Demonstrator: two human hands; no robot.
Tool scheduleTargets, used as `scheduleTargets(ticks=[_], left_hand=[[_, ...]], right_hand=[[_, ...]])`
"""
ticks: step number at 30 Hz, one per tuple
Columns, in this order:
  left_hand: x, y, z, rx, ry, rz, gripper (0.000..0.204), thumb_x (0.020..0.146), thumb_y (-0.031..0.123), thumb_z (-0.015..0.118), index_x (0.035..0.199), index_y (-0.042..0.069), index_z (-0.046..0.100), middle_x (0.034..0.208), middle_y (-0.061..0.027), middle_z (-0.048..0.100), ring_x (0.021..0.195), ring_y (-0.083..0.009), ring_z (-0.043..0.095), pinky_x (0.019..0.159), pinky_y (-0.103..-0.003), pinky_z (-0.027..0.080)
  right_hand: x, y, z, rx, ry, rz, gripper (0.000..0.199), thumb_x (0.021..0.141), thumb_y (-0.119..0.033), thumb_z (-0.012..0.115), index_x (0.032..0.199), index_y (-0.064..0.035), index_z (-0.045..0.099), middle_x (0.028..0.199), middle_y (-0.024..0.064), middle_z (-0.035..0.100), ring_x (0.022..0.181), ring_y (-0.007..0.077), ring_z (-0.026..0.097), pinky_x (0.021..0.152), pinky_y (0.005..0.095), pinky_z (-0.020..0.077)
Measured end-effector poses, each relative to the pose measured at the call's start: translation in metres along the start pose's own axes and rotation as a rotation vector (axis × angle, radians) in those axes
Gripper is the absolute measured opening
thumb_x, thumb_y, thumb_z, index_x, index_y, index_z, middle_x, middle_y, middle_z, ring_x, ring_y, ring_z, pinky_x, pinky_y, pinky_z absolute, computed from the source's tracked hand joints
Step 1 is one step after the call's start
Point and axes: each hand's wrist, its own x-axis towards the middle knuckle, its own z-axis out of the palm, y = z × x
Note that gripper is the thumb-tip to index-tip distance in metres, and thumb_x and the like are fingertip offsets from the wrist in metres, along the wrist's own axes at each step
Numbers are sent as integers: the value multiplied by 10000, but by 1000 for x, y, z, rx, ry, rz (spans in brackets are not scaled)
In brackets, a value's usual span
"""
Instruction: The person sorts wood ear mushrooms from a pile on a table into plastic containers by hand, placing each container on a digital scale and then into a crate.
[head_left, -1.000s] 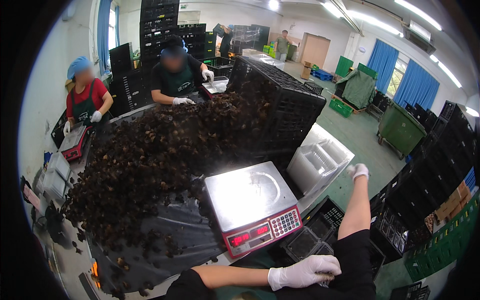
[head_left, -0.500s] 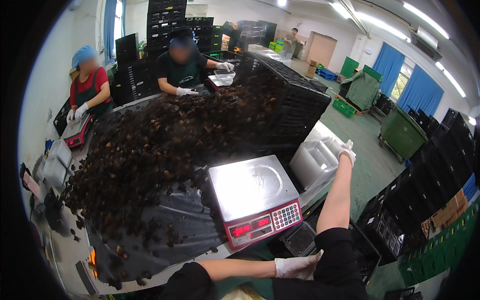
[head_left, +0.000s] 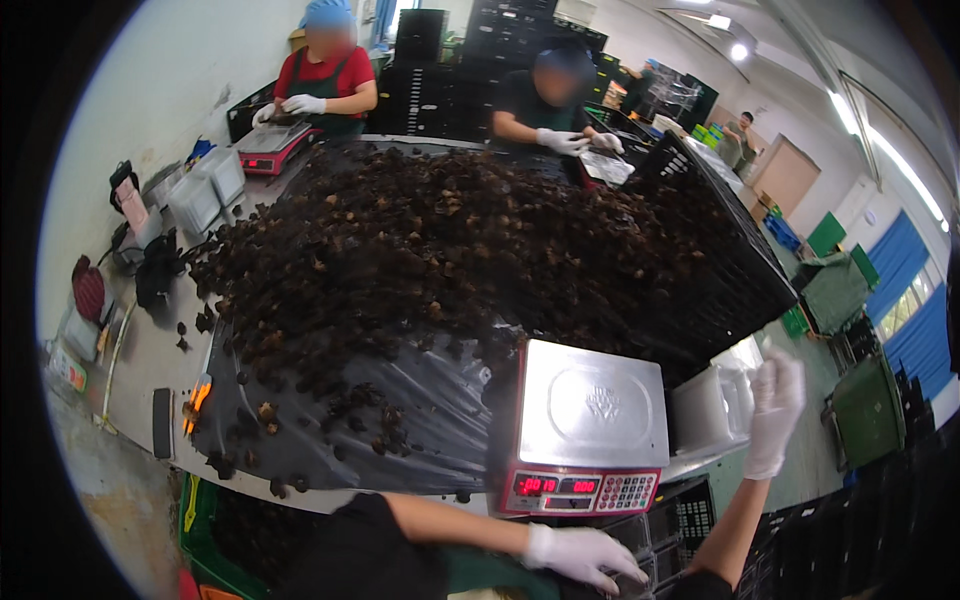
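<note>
My right hand [head_left: 776, 415], in a white glove, is raised beside a stack of clear plastic trays [head_left: 712, 410]. Its fingers point up, close together and slightly bent, and I see nothing in them. My left hand [head_left: 588, 556], also gloved, reaches across low in front of me with fingers stretched out, over a black crate holding clear trays [head_left: 655, 530]. Between my hands and the heap stands a red scale [head_left: 590, 415] with a bare steel plate and lit display. A large heap of dark brown, frilly pieces like wood ear mushrooms [head_left: 430, 240] covers the black sheet [head_left: 450, 400].
A tipped black crate [head_left: 740, 260] borders the heap on the right. Two co-workers sit across the table, one by another red scale [head_left: 270, 150]. White tubs [head_left: 208, 188], an orange-handled tool [head_left: 197, 403] and a dark phone-like slab [head_left: 163, 423] lie left. A green bin [head_left: 868, 415] stands right.
The view has swung left. My left hand has moved from beside my right sleeve to over the crate, its fingers now stretched out. My right hand has turned upward beside the tray stack.
</note>
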Motion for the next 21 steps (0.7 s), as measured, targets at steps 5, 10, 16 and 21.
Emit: scheduleTargets(ticks=[5, 10, 16, 21], left_hand=[[-99, -1, -176, 473, 662, -262, 312, 893, 202, 661, 1151, 27, 660, 1140, -155, 671, 1075, -324, 630, 959, -400, 503], [-218, -59, -347, 1378, 905, -768, 442, 833, 428, 703, 1211, 200, 676, 1297, -117, 602, 1235, -341, 527, 1066, -506, 380], [-217, -112, -355, 1340, 580, -1312, 687, 776, 722, 591, 1349, 343, 585, 1412, -155, 496, 1231, -383, 488, 997, -578, 375], [-187, -117, -263, 1302, 497, -1067, 565, 856, 541, 630, 1324, 225, 610, 1362, -175, 503, 1171, -347, 499, 875, -479, 464]], right_hand=[[-45, 190, 35, -594, -96, -177, 315, 972, -254, 571, 1145, 0, 641, 1039, 202, 611, 963, 374, 607, 829, 453, 479], [-82, 272, 60, -602, -447, 73, 290, 928, -283, 634, 875, -3, 579, 819, 230, 588, 818, 435, 578, 736, 510, 441], [-87, 275, 59, -600, -414, 36, 293, 957, -260, 592, 838, 2, 539, 770, 235, 555, 778, 443, 553, 696, 518, 415], [-89, 275, 66, -578, -384, 27, 259, 968, -243, 582, 904, 7, 564, 802, 225, 586, 786, 424, 574, 711, 493, 439]])
